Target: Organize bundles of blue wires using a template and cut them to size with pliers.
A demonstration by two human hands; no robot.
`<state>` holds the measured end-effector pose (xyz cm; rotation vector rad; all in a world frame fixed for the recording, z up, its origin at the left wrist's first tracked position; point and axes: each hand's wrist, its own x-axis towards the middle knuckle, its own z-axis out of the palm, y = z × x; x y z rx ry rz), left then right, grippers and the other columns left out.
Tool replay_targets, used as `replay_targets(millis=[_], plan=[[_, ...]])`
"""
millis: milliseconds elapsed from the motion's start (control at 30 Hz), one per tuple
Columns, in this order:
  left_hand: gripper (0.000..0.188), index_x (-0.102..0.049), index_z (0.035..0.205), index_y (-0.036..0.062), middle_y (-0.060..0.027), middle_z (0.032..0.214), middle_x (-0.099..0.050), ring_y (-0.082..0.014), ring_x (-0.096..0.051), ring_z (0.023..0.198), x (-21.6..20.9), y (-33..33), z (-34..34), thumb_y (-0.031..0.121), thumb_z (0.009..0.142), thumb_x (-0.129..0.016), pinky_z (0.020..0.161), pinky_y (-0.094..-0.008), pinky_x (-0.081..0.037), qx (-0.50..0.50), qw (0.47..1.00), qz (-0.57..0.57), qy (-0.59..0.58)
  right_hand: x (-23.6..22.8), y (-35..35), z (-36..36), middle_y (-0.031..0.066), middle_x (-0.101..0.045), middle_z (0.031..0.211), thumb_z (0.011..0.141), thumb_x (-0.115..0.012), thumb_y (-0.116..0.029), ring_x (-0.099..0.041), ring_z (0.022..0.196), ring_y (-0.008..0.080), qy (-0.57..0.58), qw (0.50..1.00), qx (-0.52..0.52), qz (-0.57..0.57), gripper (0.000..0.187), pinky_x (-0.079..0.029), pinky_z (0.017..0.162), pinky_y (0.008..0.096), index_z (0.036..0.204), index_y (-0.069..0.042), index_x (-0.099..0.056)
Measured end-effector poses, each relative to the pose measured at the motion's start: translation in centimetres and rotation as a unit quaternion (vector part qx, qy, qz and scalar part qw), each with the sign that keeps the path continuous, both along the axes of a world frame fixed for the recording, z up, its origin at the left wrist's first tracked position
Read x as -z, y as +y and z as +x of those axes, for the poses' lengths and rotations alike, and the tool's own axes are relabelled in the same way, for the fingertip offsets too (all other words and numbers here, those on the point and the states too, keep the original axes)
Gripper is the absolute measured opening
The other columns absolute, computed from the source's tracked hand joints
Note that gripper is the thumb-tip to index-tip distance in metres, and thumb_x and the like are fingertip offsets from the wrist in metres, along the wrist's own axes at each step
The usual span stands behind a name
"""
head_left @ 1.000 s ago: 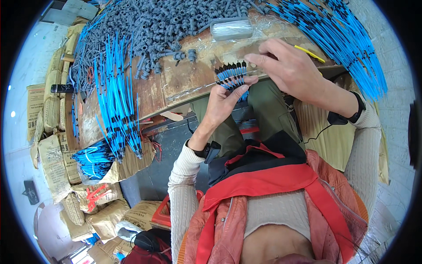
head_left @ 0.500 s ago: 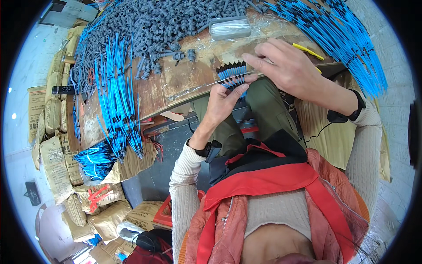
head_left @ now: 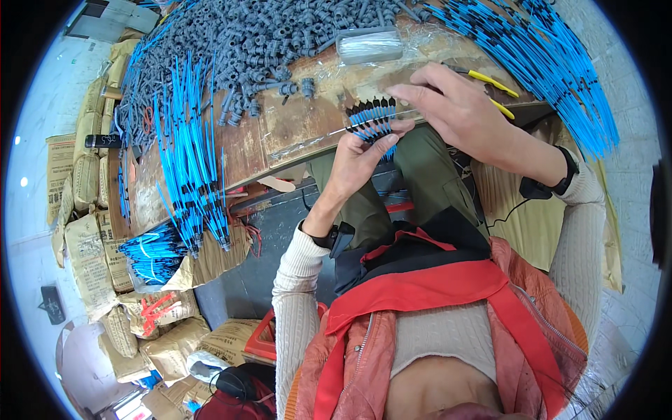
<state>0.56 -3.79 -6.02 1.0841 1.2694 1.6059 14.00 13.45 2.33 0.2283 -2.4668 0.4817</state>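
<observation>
My left hand point(head_left: 362, 159) is closed around a bundle of thin blue tubes with black tips point(head_left: 371, 115), just over the table's front edge. The tips point away from me in a fanned row. A thin pale strip point(head_left: 338, 131) sticks out on the bundle's left side; its other end is hard to make out. Beside the tips hovers my right hand point(head_left: 458, 115), its thumb stretched toward them and apart from the curled fingers. Nothing shows in it, though its palm side is hidden. Yellow-handled pliers point(head_left: 493, 82) lie behind the right hand, partly covered by it.
Grey plastic fittings point(head_left: 259, 42) are heaped across the far side of the wooden table point(head_left: 294, 133). A clear box of white strips point(head_left: 369, 46) stands there. More blue tubes lie at left point(head_left: 185, 140) and far right point(head_left: 560, 77). Brown sacks point(head_left: 87, 259) line the left.
The bundle's black tips have spread and tilted slightly in my left hand. My right hand has barely moved, staying beside them.
</observation>
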Motion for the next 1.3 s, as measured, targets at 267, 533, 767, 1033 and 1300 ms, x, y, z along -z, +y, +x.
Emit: replay_targets(millis=[267,533,767,1033,1300], plan=[[0.027,-0.062,0.124,-0.0057,-0.0147,0.121,-0.068,-0.0213,-0.065,0.114,-0.1,0.2,0.2,0.002,0.099,-0.056,0.099,-0.0333,-0.051,-0.008,1.000,0.003,0.002,-0.2,0.0,0.2,0.0123,-0.056,0.098,0.086,-0.067,-0.010,-0.061,0.087,0.0286,-0.018,1.000,0.012,0.007,0.031,-0.050,0.074,0.0376,0.115,-0.002,-0.064],[0.027,-0.062,0.125,-0.0050,-0.0139,0.121,-0.068,-0.0208,-0.064,0.115,0.1,0.1,0.2,0.002,0.099,-0.056,0.100,-0.0334,-0.050,-0.003,1.000,0.001,0.008,-0.1,-0.2,0.1,0.0125,-0.055,0.097,0.086,-0.065,-0.006,-0.061,0.084,0.0292,-0.012,1.000,0.001,-0.017,0.027,-0.050,0.073,0.0380,0.113,-0.002,-0.064],[0.027,-0.063,0.124,-0.0047,-0.0151,0.121,-0.069,-0.0207,-0.064,0.114,0.2,0.0,-0.1,0.003,0.100,-0.056,0.100,-0.0332,-0.050,0.010,1.000,0.000,0.019,0.6,0.1,-0.7,0.0111,-0.056,0.097,0.089,-0.061,-0.003,-0.060,0.083,0.0282,-0.005,0.996,-0.027,-0.080,0.022,-0.048,0.072,0.0378,0.111,-0.001,-0.064],[0.026,-0.063,0.124,-0.0030,-0.0129,0.119,-0.069,-0.0190,-0.065,0.112,0.0,0.1,-0.2,0.003,0.100,-0.056,0.098,-0.0321,-0.050,0.012,1.000,0.001,0.012,0.7,0.5,-1.4,0.0092,-0.056,0.100,0.091,-0.059,-0.001,-0.060,0.085,0.0263,-0.011,0.989,-0.057,-0.133,0.024,-0.048,0.074,0.0362,0.113,-0.004,-0.065],[0.027,-0.062,0.125,-0.0043,-0.0120,0.117,-0.069,-0.0184,-0.065,0.111,0.1,0.2,0.1,0.001,0.100,-0.056,0.094,-0.0308,-0.052,-0.004,1.000,-0.005,0.005,1.3,-0.6,-1.2,0.0093,-0.056,0.101,0.087,-0.063,-0.001,-0.060,0.085,0.0267,-0.024,0.992,-0.009,-0.121,0.030,-0.050,0.074,0.0371,0.116,-0.005,-0.065]])
